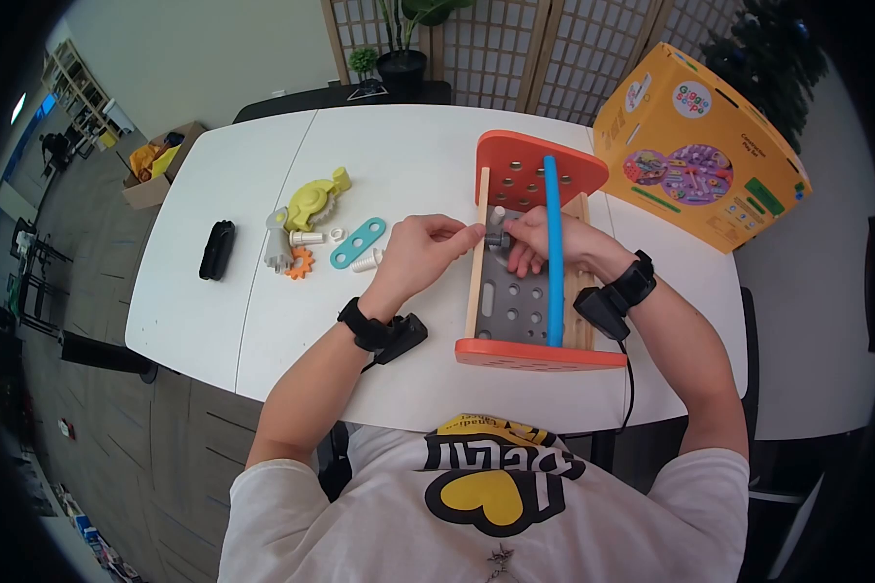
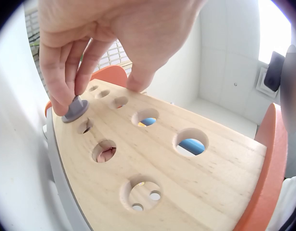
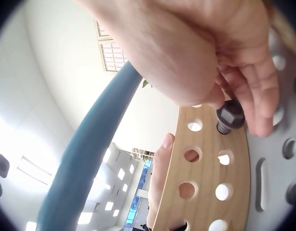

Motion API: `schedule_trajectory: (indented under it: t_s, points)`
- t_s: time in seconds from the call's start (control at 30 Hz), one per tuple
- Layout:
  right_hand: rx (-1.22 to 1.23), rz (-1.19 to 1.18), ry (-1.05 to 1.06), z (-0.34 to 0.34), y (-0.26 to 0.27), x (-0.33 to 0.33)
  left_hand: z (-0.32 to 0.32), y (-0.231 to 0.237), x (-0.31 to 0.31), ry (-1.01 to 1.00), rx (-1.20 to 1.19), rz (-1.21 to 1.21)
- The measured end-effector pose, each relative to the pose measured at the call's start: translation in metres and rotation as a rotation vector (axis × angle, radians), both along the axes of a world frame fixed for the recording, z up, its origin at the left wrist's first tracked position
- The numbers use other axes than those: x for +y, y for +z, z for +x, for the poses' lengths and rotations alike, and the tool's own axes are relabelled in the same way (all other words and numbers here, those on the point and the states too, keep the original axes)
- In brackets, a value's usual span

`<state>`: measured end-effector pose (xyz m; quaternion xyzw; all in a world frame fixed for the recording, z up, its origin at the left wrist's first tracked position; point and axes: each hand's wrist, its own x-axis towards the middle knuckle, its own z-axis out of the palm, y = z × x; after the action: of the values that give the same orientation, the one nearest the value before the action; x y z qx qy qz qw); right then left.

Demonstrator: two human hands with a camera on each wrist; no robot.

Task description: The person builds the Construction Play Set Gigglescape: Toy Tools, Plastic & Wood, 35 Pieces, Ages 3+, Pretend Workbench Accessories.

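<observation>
A wooden side panel (image 2: 186, 178) with round holes belongs to the toy workbench (image 1: 540, 357). On its outer face, the left hand (image 1: 420, 255) has its fingertips round a grey flanged piece (image 2: 76, 110), while the thumb rests on the panel's edge. Inside the frame, the right hand (image 1: 566, 241) reaches past the blue bar (image 1: 554, 262). Its fingers (image 3: 262, 110) and thumb lie around the head of a dark grey bolt (image 3: 231, 114), whose threaded shank points into a panel hole. Whether bolt and flanged piece meet is hidden.
On the white table (image 1: 194, 321) lie a yellow toy saw (image 1: 311, 206), a teal strip (image 1: 358, 243), an orange gear (image 1: 299, 262), white screws, a grey-and-cream tool (image 1: 278, 243) and a black case (image 1: 218, 251). The yellow box (image 1: 700, 146) stands at the back right.
</observation>
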<state>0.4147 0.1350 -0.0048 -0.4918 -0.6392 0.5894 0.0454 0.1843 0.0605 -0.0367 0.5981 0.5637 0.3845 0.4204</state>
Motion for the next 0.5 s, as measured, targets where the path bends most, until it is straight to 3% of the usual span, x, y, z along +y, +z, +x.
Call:
schedule_trajectory:
  t_s: [0.27,0.5]
  points:
    - [-0.002,0.139,0.026,-0.001,0.001,-0.008,0.000,0.003,-0.001,-0.001,0.008,-0.004]
    - [-0.177,0.070,0.019,-0.008,0.008,-0.001,0.002,0.003,-0.001,0.005,0.008,-0.011]
